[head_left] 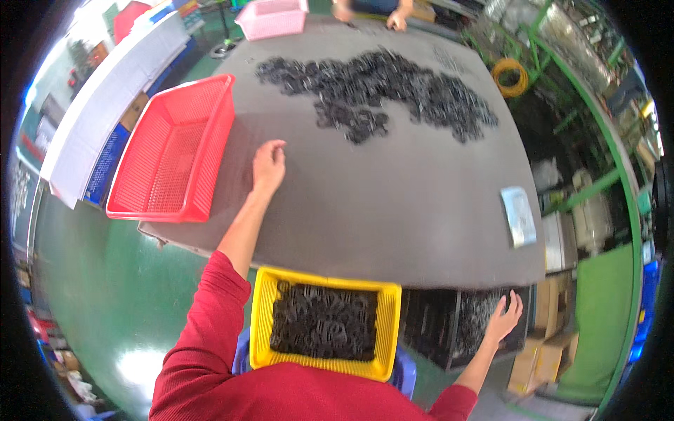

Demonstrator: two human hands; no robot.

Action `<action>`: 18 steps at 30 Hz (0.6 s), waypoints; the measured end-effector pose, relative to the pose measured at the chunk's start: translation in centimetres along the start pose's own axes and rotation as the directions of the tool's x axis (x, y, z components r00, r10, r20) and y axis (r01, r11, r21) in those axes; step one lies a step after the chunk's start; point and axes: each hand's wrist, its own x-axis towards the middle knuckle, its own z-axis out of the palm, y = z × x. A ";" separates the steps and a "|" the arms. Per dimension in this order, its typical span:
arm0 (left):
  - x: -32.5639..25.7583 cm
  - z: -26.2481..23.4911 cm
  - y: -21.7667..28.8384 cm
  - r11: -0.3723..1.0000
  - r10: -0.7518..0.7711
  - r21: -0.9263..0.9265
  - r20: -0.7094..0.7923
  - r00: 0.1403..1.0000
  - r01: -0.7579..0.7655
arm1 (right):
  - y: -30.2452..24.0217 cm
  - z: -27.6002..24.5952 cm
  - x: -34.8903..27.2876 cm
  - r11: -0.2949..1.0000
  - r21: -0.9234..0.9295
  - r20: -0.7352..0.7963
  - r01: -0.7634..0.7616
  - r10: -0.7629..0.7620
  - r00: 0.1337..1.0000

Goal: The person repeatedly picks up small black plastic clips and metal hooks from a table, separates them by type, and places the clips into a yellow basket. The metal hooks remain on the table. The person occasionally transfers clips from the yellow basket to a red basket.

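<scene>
My left hand hovers over or rests on the grey tabletop, its fingers loosely bent and nothing visible in them. It is nearest the red plastic basket, just to its left. My right hand is low at the right with its fingers apart, over a black crate of small dark parts beside the table edge. Whether it touches the parts I cannot tell. Close in front of my body stands a yellow basket holding many black ring-like parts. A wide heap of similar black parts covers the table's far half.
Another person's hands are at the table's far edge, near a pink basket. A blue-and-white packet lies at the table's right edge. Cardboard boxes and a green metal frame stand on the right.
</scene>
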 end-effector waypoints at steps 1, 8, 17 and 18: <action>1.0 1.9 -0.4 0.997 0.082 0.005 -0.002 0.997 -0.082 | -2.6 0.3 1.4 0.996 0.084 -0.024 0.020 -0.018 1.000; 12.0 8.4 -7.8 0.904 -0.035 0.423 -0.089 0.995 0.069 | -28.5 12.2 10.8 0.828 0.437 0.269 0.351 -0.493 0.827; 21.6 12.7 -5.1 0.923 -0.116 0.383 0.202 0.973 0.031 | -43.4 28.2 20.4 0.790 0.534 0.336 0.302 -0.525 0.782; 21.9 14.6 -4.2 0.951 -0.033 0.307 0.240 0.970 -0.044 | -45.8 29.2 21.2 0.823 0.493 0.366 0.282 -0.490 0.791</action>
